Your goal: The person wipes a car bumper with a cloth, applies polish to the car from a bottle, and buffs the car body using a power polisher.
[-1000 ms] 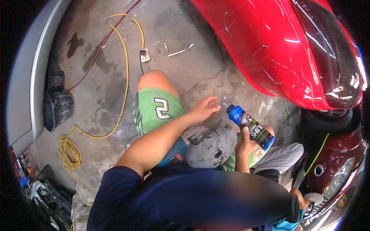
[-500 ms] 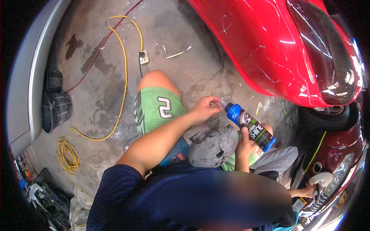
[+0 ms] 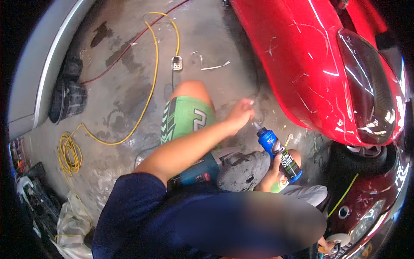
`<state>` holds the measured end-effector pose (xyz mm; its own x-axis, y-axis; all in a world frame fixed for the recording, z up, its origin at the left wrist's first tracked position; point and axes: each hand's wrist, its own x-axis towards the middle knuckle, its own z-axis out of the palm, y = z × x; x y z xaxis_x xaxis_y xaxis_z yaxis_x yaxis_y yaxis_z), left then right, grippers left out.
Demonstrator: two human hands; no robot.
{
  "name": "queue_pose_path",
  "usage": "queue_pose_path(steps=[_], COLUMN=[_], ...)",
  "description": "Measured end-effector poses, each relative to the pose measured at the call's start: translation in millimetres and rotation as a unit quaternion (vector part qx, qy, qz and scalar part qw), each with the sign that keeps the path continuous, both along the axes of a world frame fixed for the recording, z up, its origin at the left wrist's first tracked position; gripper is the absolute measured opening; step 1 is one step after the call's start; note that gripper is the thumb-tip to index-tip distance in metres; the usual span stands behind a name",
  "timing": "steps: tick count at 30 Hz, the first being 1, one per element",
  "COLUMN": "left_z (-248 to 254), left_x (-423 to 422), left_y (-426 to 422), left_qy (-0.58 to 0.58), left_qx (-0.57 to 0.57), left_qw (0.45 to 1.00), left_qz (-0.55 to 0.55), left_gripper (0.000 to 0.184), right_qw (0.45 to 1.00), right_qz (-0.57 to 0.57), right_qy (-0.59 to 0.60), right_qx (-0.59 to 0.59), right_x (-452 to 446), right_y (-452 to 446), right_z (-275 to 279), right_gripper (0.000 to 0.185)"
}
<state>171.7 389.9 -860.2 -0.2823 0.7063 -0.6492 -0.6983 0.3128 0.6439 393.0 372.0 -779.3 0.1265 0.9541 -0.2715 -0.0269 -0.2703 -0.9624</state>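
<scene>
A blue-topped bottle (image 3: 280,155) with a dark label and a thin clear nozzle is held tilted in my right hand (image 3: 272,173), whose fingers wrap round its lower part. Just beyond the nozzle is my left hand (image 3: 242,114), apart from the bottle. Its blurred fingers are drawn together, with something small and whitish at the tips that I cannot make out. A teal power tool (image 3: 199,171) with a worn grey pad (image 3: 243,171) lies across my lap, below my left forearm; neither hand touches it.
A red car panel (image 3: 302,64) fills the upper right, with a dark red one (image 3: 366,190) below. A co-worker's hand (image 3: 328,246) is near a white disc (image 3: 338,238). Left are a silver car panel (image 3: 39,56), yellow cable (image 3: 153,86) and black slippers (image 3: 69,101).
My left hand has moved away from the nozzle, upward in view. The bottle has tilted more upright and shifted lower in view. The head view has shifted; the co-worker's hand and white disc are lower.
</scene>
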Motion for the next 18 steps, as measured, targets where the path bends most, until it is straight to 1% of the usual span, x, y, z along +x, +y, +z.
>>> queue_pose_path(steps=[2,3,4,7,9,11,13,14,15,16,17,18], left_z=[-11,-4,4,-38,-44,-42,-21,-15,-11,-11,-11,-15], left_x=[-18,-30,-41,-50,-44,-40,-24,-14,-6,4,13,25], left_y=[34,51,66,112,129,135,127,120,114,111,107,107], left_qy=[0.165,0.198,0.23,0.348,0.279,0.223,0.18,0.175,0.17,0.166,0.146,0.125], left_qx=[0.051,0.033,0.016,0.005,0.012,0.013,0.007,0.003,0.0,-0.002,0.009,0.022], left_qw=[0.985,0.979,0.973,0.937,0.96,0.974,0.983,0.984,0.985,0.986,0.989,0.992], left_qz=[0.018,0.02,0.021,0.024,0.029,0.037,0.044,0.029,0.014,-0.003,0.005,0.01], left_gripper=[0.05,0.054,0.059,0.069,0.072,0.076,0.078,0.08,0.082,0.083,0.084,0.085], right_qw=[0.997,0.993,0.996,0.993,0.988,0.985,0.988,0.995,0.994,0.993,0.99,0.991], right_qz=[0.004,0.004,-0.017,-0.026,-0.009,0.001,-0.001,0.001,-0.011,-0.024,-0.039,-0.044], right_qy=[0.038,0.056,0.008,0.034,0.076,0.086,0.065,0.006,-0.026,-0.057,-0.088,-0.096], right_qx=[-0.069,-0.102,-0.088,-0.113,-0.138,-0.147,-0.143,-0.102,-0.103,-0.104,-0.103,-0.081], right_x=[-6,-7,11,1,27,31,15,44,46,44,43,19], right_y=[-6,-8,-4,-8,-6,-3,-5,4,4,4,3,-3], right_z=[11,15,-10,6,-8,-8,12,-17,-17,-13,-7,13], right_gripper=[0.045,0.043,0.042,0.043,0.05,0.055,0.055,0.055,0.055,0.055,0.055,0.052])
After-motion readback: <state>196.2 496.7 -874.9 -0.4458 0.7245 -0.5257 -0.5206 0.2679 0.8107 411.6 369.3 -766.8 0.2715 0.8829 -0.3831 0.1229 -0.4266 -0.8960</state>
